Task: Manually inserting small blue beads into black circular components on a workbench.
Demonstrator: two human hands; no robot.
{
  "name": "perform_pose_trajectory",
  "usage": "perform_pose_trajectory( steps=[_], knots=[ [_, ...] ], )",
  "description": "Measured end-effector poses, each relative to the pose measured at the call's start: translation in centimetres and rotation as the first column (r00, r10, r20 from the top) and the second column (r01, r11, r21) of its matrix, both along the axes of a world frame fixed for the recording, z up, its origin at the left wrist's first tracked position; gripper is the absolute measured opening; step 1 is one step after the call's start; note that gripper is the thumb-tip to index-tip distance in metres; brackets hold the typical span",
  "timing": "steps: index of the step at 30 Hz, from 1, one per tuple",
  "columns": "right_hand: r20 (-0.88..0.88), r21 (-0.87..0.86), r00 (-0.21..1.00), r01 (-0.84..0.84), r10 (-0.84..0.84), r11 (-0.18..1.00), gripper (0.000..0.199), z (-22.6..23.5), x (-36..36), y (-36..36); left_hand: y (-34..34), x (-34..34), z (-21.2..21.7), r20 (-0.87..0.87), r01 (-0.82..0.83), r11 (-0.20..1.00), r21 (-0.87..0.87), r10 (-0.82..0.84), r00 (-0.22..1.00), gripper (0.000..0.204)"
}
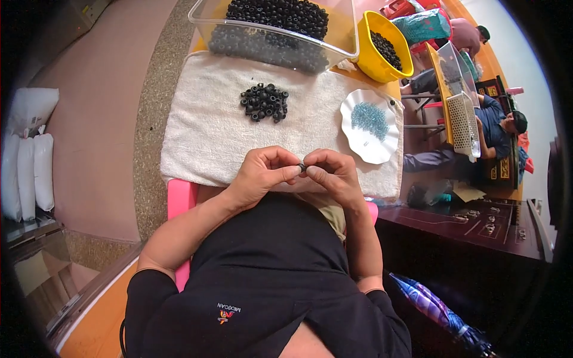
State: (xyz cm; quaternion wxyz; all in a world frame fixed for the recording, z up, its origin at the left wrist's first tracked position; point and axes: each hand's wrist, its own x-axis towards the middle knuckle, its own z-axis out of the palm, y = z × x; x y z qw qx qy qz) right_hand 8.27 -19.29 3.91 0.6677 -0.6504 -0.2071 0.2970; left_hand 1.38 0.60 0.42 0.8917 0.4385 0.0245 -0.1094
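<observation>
My left hand (267,171) and my right hand (332,173) meet over the near edge of a white towel (203,131). Between their fingertips both pinch one small black cap-like part (302,167), mostly covered by the fingers. Farther up the towel lies a loose pile of small black parts (264,102), round and hollow-looking. To the right, a white scalloped plate (378,154) carries a heap of tiny pale-blue clear pieces (370,121); their exact kind is too small to make out.
A clear plastic bin (271,31) full of black parts stands at the far edge, beside a yellow tub (364,51) with more. One black part (392,102) lies by the plate. Two people sit at the right near a perforated basket (464,128). White sacks (43,170) stand left.
</observation>
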Motion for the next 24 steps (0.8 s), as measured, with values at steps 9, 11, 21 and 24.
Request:
perform_pose_trajectory(
  steps=[9, 11, 21, 24],
  knots=[
    [-0.093, 0.006, 0.995, -0.024, 0.024, 1.000, 0.010, 0.4, 0.2, -0.2, -0.1, -0.1, 0.3, 0.007, 0.025, 0.999, 0.041, -0.025, 1.000, 0.014],
    [-0.123, 0.009, 0.992, -0.009, 0.010, 1.000, 0.010, -0.2, 0.3, -0.2, 0.0, -0.1, 0.0, 0.001, 0.027, 0.999, 0.028, -0.027, 1.000, 0.015],
    [-0.047, 0.069, 0.988, 0.153, -0.150, 0.986, 0.006, -0.6, -1.1, 1.5, -0.1, -0.2, -0.2, -0.054, -0.044, 0.999, -0.026, 0.042, 0.998, 0.016],
    [0.079, 0.072, 0.982, 0.165, -0.170, 0.984, 0.006, -0.9, -1.4, 1.9, -0.1, -0.1, -0.3, -0.057, -0.065, 0.997, -0.031, 0.063, 0.996, 0.017]
  ],
)
